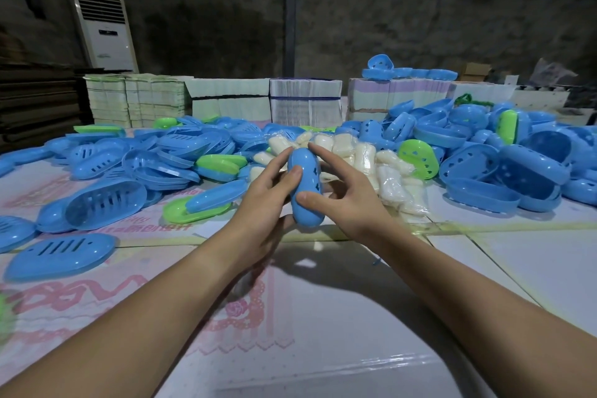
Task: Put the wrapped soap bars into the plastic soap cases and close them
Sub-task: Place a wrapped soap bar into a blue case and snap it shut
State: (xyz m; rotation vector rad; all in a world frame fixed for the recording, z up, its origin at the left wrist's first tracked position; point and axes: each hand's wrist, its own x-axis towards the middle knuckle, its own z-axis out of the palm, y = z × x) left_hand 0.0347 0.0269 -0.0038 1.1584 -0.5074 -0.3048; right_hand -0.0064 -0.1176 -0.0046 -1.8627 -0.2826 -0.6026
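Blue case (pixel 305 191) between both hands (closed).

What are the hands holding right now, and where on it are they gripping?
Both hands, left and right, hold one closed blue soap case, gripped along its long sides.

A closed soap case (pixel 305 187) is held above the table (pixel 517 268) between the left hand (pixel 268 200) and right hand (pixel 345 200). Just behind it lie wrapped soap bars (pixel 365 155). Loose case halves (pixel 106 203) spread to the left, more case halves (pixel 504 171) are heaped to the right. Stacked paper bundles (pixel 268 103) line the table's far edge, with an air conditioner (pixel 105 31) behind at left.
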